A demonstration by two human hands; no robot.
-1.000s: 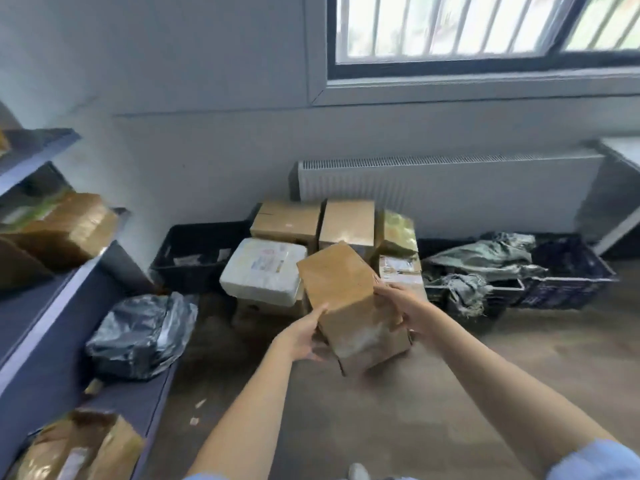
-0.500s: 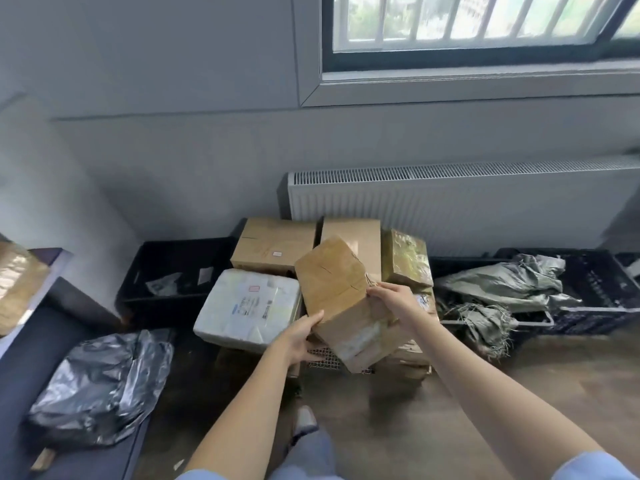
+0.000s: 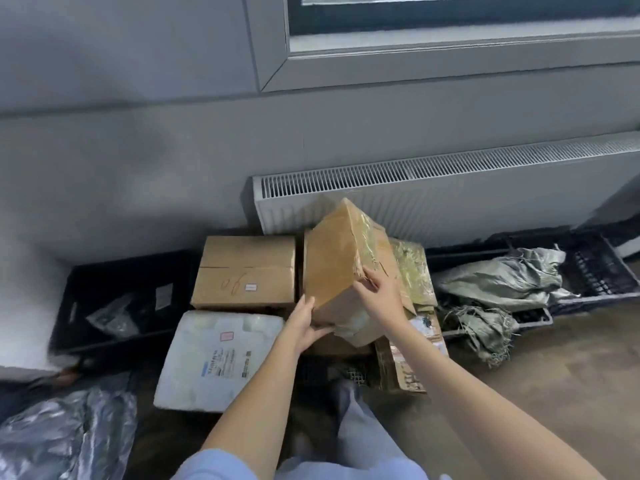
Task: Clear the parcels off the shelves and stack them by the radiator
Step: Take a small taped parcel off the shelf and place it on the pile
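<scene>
Left hand (image 3: 306, 322) gripping taped brown parcel (image 3: 337, 268) at lower corner | right hand (image 3: 379, 294) grasping its right edge | parcel tilted, just before radiator (image 3: 450, 195), over stacked boxes

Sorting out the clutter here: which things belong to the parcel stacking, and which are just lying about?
Job: taped brown box in both hands, cardboard box, white foam parcel, radiator.
Lying about: black crate, woven sacks, grey plastic bag.

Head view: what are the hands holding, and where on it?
A taped cardboard box, tilted above the pile. Left hand supports its lower near corner; right hand grips its torn right edge.
</scene>
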